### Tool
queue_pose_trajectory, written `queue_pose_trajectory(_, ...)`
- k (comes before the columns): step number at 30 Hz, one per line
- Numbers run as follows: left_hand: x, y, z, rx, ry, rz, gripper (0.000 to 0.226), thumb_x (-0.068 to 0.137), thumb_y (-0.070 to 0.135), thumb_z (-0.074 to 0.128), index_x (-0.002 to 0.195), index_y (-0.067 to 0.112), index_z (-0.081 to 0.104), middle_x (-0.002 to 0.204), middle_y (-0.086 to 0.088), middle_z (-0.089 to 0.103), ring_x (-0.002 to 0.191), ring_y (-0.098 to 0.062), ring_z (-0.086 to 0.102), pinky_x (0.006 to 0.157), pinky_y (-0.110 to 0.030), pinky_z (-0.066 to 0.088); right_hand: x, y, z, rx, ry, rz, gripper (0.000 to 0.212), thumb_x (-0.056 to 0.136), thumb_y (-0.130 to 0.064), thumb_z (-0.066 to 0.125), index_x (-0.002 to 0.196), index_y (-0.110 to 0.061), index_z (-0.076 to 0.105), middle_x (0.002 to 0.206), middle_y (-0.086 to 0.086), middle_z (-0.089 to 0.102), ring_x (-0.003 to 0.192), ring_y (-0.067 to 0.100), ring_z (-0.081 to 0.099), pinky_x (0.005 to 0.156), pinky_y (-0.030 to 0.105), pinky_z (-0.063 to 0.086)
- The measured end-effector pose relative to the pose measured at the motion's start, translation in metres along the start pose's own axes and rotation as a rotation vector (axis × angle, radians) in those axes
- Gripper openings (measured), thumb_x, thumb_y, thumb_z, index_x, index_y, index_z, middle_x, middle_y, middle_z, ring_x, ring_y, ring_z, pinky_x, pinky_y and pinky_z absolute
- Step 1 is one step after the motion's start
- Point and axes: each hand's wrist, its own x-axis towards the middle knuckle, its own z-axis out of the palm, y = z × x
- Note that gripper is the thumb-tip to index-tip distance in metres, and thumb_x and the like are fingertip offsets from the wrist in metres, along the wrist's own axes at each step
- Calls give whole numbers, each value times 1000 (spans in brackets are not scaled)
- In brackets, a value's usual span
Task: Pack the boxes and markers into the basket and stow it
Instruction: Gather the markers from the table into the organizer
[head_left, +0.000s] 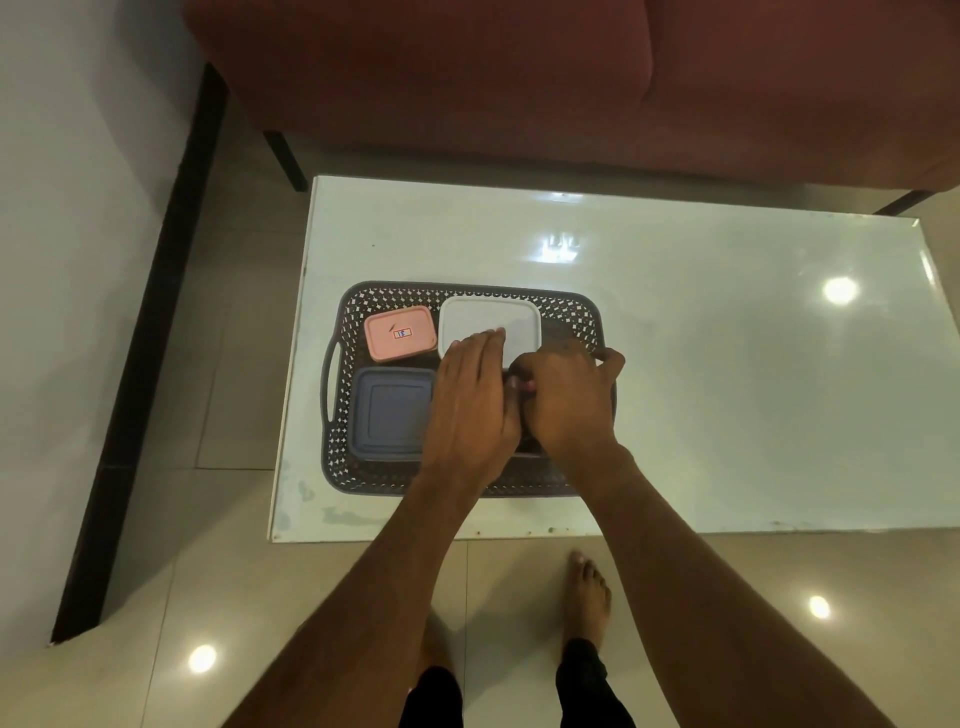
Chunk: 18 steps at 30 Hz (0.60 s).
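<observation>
A dark perforated basket (358, 304) with side handles sits on the left part of a white table (727, 374). Inside it lie a pink box (399, 332) at the back left, a white box (488, 319) at the back middle and a blue-grey box (390, 413) at the front left. Both hands are down inside the basket's right half. My left hand (475, 400) lies flat with fingers stretched toward the white box. My right hand (566, 400) is curled around something small with a pinkish tip; my hands hide most of it.
A dark red sofa (519, 78) stands behind the table. The table's right half (779, 415) shows glossy bare surface with light reflections. Tiled floor (234, 571) and my bare feet (587, 597) are in front; a dark skirting strip (150, 332) runs along the left wall.
</observation>
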Motion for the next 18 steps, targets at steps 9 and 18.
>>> queue_pose_trajectory(9,-2,-1,-3,-16,12,-5,49,104,21,46,149,2,41,150,-15,49,140,-27,42,122,-47,32,-5,11,2,232,112,-52,33,78,-20,71,110,-28,76,106,-4,74,114,23,60,102,51,32)
queue_pose_trajectory(18,15,-21,-32,22,78,-88,49,105,28,47,150,8,42,151,-13,48,142,-27,42,119,-50,38,6,45,-4,469,383,-9,33,99,-23,60,132,-20,63,132,0,65,126,25,52,101,41,43)
